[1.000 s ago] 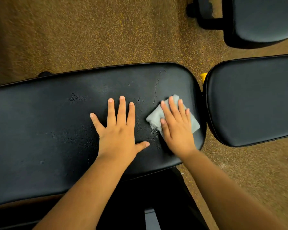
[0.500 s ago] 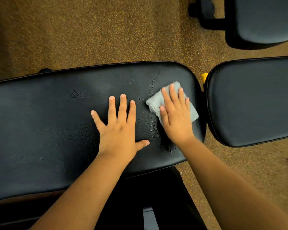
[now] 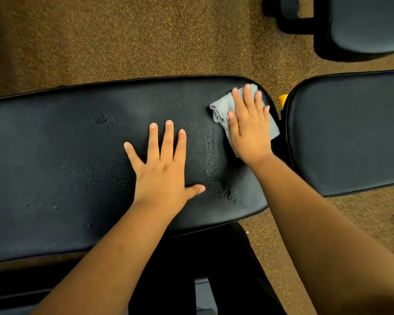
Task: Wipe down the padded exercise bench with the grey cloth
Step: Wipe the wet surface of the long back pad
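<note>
A long black padded bench (image 3: 55,144) runs across the view, with wet droplets and streaks near its right end. My left hand (image 3: 163,169) lies flat on the pad, fingers straight and spread. The folded grey cloth (image 3: 221,108) sits at the bench's far right corner. My right hand (image 3: 248,128) presses flat on top of the cloth with straight fingers, hiding most of it.
A second black pad (image 3: 350,133) lies just right of the bench across a narrow gap, with a yellow part (image 3: 283,99) showing in the gap. Another black padded seat (image 3: 364,23) stands at the top right. Brown speckled floor (image 3: 123,37) surrounds everything.
My right hand has slid the cloth away from me, from the bench's near right area to its far right corner, leaving wet streaks behind. My left hand has stayed in place.
</note>
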Demonstrator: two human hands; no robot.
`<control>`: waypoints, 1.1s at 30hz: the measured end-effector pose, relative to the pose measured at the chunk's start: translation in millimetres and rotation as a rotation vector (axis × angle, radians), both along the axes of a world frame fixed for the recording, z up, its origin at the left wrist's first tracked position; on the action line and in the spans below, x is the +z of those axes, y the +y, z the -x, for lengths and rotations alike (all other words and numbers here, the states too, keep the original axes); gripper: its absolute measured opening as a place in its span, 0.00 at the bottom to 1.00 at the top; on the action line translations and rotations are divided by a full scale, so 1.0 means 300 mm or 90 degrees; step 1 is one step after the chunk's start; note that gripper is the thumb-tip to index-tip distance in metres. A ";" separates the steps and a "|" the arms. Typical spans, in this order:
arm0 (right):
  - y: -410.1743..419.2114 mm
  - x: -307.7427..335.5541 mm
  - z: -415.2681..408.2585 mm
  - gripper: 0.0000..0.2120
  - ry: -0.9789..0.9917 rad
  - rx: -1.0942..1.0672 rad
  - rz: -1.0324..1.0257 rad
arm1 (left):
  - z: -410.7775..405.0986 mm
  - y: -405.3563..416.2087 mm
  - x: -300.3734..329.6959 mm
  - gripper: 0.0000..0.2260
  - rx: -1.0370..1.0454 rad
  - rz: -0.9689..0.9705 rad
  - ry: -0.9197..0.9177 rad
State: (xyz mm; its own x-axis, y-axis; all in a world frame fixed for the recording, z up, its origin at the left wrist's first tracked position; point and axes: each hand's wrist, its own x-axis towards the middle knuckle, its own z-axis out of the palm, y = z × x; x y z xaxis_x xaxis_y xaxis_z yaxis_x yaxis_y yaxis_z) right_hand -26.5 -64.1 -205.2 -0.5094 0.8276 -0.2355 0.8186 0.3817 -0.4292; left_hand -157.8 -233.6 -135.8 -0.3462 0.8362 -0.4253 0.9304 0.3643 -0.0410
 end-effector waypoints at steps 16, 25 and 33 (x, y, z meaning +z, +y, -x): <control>-0.323 -0.005 -0.276 0.27 0.001 -0.076 0.036 | -0.002 0.009 0.011 0.55 0.002 0.026 -0.006; 0.016 -0.025 -0.037 0.29 0.003 -0.009 -0.010 | -0.002 0.004 0.007 0.56 0.004 0.024 -0.001; -0.043 -0.026 -0.087 0.28 0.015 -0.052 0.000 | -0.001 0.004 0.005 0.56 0.008 0.020 -0.006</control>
